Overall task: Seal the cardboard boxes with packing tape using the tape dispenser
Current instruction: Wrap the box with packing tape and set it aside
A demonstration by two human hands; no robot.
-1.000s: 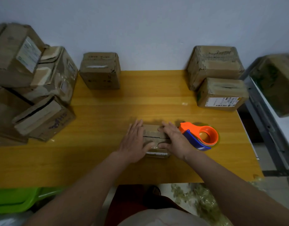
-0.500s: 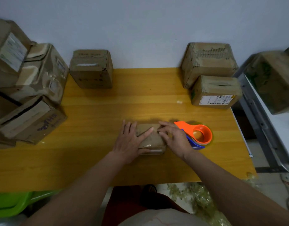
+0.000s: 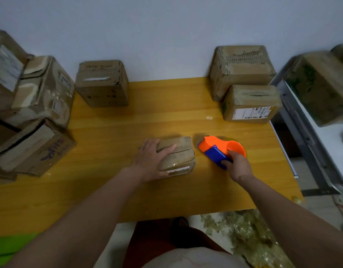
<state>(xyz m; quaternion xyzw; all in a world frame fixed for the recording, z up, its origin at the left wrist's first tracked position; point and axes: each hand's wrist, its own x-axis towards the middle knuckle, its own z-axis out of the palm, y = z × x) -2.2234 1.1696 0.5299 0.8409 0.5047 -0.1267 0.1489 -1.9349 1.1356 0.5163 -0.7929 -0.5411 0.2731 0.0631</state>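
A small cardboard box (image 3: pixel 181 154) lies in the middle of the yellow wooden table (image 3: pixel 166 122), with clear tape on its near end. My left hand (image 3: pixel 151 160) rests flat on its left side and top, fingers straight. Just right of the box lies the orange and blue tape dispenser (image 3: pixel 220 149). My right hand (image 3: pixel 237 165) grips its blue handle at the near end, fingers curled round it.
A heap of worn cardboard boxes (image 3: pixel 31 113) fills the table's left end. One box (image 3: pixel 103 84) stands at the back, two stacked boxes (image 3: pixel 246 84) at the back right. A metal shelf (image 3: pixel 306 132) with another box stands to the right. Crumpled plastic (image 3: pixel 244 229) lies on the floor.
My right hand has left the small box, moved right and taken hold of the tape dispenser's handle. My left hand stays on the box.
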